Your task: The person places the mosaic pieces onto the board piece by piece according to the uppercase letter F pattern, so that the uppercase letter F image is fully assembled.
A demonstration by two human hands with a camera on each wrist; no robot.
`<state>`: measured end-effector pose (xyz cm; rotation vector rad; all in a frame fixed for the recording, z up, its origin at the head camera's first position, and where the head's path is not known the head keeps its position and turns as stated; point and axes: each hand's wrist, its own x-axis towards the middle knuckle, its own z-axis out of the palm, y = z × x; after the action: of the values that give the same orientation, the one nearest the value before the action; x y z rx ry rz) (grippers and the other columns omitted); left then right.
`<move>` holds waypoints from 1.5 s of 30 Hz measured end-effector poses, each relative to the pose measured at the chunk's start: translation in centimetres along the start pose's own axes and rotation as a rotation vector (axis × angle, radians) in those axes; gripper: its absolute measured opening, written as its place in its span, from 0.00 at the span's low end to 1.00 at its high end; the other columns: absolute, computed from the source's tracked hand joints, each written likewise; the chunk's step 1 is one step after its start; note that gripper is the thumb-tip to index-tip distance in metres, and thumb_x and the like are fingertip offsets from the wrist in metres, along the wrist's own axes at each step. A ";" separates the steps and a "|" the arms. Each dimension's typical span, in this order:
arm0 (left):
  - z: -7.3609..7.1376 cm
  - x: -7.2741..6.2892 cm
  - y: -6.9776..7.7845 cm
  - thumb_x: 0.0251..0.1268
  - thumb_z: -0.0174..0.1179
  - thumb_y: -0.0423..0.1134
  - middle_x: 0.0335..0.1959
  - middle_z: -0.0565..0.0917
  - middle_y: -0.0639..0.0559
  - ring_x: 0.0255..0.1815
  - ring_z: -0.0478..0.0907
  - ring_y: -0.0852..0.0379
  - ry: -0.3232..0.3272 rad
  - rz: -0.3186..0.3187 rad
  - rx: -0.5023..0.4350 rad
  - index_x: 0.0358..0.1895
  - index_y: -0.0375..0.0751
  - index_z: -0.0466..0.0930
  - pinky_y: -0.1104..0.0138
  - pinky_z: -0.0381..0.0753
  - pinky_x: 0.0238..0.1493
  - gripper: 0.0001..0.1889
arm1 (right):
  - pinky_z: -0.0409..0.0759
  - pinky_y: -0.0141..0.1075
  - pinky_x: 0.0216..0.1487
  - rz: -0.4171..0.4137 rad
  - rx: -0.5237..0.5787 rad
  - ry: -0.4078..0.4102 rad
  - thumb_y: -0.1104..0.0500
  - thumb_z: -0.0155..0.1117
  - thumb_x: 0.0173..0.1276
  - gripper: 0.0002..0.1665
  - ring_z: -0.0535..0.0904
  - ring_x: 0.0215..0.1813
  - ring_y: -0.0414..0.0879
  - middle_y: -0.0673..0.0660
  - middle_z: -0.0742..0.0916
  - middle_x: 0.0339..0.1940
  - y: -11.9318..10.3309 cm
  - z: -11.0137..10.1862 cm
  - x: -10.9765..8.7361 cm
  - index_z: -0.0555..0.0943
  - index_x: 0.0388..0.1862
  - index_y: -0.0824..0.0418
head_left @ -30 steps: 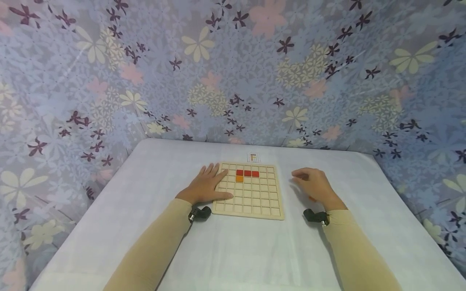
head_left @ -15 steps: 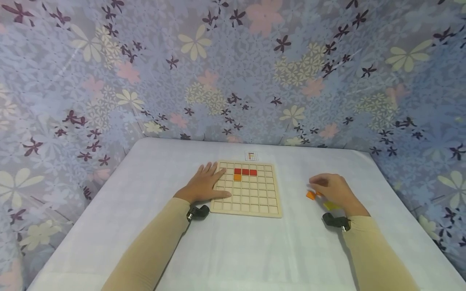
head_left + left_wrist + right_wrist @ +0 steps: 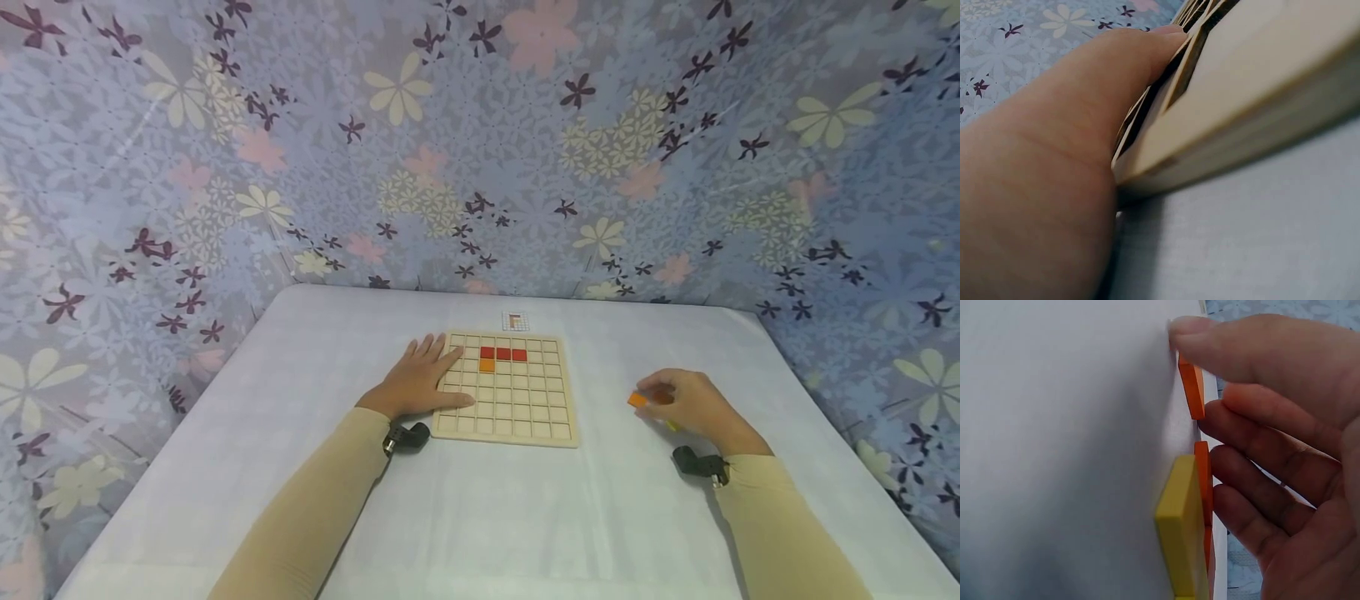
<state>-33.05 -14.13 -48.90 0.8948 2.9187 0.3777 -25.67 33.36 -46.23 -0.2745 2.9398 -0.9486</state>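
Observation:
A square wooden grid board (image 3: 506, 408) lies on the table. Three red tiles (image 3: 503, 354) form a row in its upper cells, above one orange tile (image 3: 487, 366). My left hand (image 3: 416, 383) rests spread on the board's left side; in the left wrist view the thumb (image 3: 1141, 56) reaches over its edge. To the right of the board, my right hand (image 3: 693, 404) pinches a loose orange tile (image 3: 637, 400) with thumb and index finger. More orange tiles (image 3: 1204, 478) and a yellow tile (image 3: 1179, 506) are close by, mostly covered by this hand in the head view.
A small printed card (image 3: 515, 321) with a coloured grid pattern lies behind the board. The white cloth-covered table (image 3: 510, 517) ends at a floral curtain (image 3: 480, 150). Dark wrist cameras (image 3: 699, 464) sit at both cuffs.
My right hand has moved right, away from the board, and down to the loose tiles, where its fingers now close on an orange one. The left hand stays on the board.

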 end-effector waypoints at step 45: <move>-0.2 -0.2 0.2 0.62 0.50 0.83 0.86 0.45 0.36 0.85 0.38 0.36 0.010 0.000 -0.005 0.87 0.50 0.52 0.45 0.33 0.81 0.58 | 0.82 0.57 0.56 -0.221 0.034 0.097 0.64 0.77 0.68 0.11 0.85 0.52 0.58 0.58 0.90 0.51 -5.3 3.4 3.4 0.91 0.49 0.61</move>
<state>-32.82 -14.15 -48.68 0.8942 2.9257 0.3902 -27.89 26.59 -45.88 -0.5774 3.0245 -1.0635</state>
